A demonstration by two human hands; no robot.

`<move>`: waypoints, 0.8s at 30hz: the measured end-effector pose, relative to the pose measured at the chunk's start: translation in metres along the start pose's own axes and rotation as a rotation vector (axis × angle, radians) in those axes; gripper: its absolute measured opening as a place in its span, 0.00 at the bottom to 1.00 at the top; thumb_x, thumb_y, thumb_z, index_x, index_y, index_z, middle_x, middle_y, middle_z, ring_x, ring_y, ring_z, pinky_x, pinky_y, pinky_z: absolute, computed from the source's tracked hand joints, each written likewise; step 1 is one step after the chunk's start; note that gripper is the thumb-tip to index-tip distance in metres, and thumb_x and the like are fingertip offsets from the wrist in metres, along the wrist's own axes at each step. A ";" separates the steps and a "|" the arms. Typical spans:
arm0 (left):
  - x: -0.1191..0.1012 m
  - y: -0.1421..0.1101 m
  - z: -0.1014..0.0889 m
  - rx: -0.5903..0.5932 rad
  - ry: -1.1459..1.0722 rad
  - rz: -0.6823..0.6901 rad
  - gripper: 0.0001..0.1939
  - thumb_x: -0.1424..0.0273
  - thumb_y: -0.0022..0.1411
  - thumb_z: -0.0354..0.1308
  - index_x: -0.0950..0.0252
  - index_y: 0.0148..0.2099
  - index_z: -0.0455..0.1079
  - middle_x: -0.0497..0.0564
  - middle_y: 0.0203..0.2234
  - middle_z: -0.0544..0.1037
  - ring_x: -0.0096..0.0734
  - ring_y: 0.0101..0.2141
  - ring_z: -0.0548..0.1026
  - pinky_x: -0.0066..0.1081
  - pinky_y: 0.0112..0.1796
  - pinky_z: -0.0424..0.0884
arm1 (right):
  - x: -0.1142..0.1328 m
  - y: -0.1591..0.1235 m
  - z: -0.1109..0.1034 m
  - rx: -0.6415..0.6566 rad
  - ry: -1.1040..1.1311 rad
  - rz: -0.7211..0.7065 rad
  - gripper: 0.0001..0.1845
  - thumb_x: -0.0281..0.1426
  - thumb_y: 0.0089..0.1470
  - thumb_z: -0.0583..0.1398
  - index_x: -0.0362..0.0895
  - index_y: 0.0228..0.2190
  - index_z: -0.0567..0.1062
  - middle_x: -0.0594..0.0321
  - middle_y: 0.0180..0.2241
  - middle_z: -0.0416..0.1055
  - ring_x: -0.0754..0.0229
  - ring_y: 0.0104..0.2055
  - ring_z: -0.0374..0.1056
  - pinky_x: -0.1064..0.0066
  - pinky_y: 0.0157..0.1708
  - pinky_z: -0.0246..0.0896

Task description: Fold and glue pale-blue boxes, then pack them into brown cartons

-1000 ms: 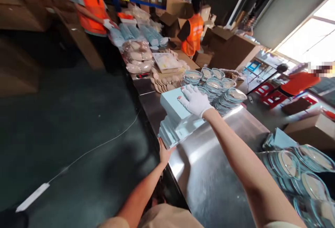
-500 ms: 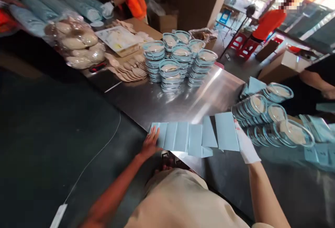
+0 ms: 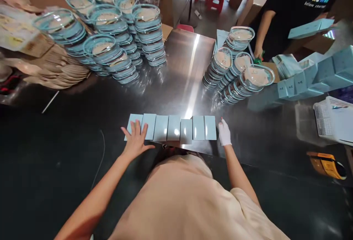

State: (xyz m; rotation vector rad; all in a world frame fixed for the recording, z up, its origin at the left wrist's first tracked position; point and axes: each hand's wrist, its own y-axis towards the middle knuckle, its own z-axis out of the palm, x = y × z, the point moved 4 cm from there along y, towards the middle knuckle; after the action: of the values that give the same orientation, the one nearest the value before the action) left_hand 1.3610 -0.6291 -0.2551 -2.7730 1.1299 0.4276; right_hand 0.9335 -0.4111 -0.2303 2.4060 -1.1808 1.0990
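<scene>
Several pale blue boxes (image 3: 174,128) lie side by side in a row along the near edge of the metal table. My bare left hand (image 3: 135,139) rests with fingers spread over the boxes at the row's left end. Beside the right end of the row is my right hand (image 3: 224,132) in a white glove, fingers stretched forward and nothing in its grasp. A narrow gap seems to separate it from the last box. One reddish fingertip pokes out of the glove.
Stacks of round clear containers (image 3: 114,61) stand at the left back, and more stacked containers (image 3: 234,74) at the right. Cardboard-coloured pieces (image 3: 59,67) lie far left. A white basket (image 3: 324,117), an orange-yellow tool (image 3: 328,164) and a co-worker's arm (image 3: 264,30) are at right.
The boxes, held between both hands as an uneven, tilted row, now lie flatter and straighter on the table. My right hand has come away from the end box. The view has turned right.
</scene>
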 end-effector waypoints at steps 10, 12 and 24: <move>-0.173 0.059 0.051 0.141 -0.071 0.300 0.53 0.63 0.62 0.74 0.64 0.81 0.52 0.69 0.78 0.44 0.68 0.77 0.41 0.75 0.70 0.29 | 0.075 0.036 0.034 0.365 -0.371 -0.400 0.34 0.48 0.63 0.62 0.48 0.65 0.76 0.51 0.72 0.62 0.41 0.72 0.59 0.45 0.71 0.56; -0.172 0.064 0.053 0.125 -0.083 0.305 0.51 0.67 0.64 0.71 0.63 0.81 0.50 0.68 0.78 0.46 0.65 0.78 0.42 0.73 0.71 0.31 | 0.075 0.032 0.040 0.319 -0.398 -0.441 0.30 0.46 0.62 0.64 0.45 0.61 0.79 0.49 0.69 0.67 0.41 0.68 0.63 0.46 0.70 0.57; -0.016 0.059 -0.075 -0.324 -0.309 -0.446 0.40 0.46 0.78 0.42 0.70 0.76 0.59 0.68 0.74 0.62 0.60 0.76 0.53 0.63 0.73 0.42 | 0.015 0.030 -0.002 0.234 0.037 0.096 0.51 0.59 0.63 0.38 0.41 0.72 0.62 0.43 0.71 0.62 0.43 0.77 0.55 0.46 0.74 0.53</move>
State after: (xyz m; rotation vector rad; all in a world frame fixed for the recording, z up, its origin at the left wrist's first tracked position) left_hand 1.3254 -0.6766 -0.1792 -2.9565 0.3846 1.0061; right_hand 0.9151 -0.4381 -0.2217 2.5077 -1.2289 1.3754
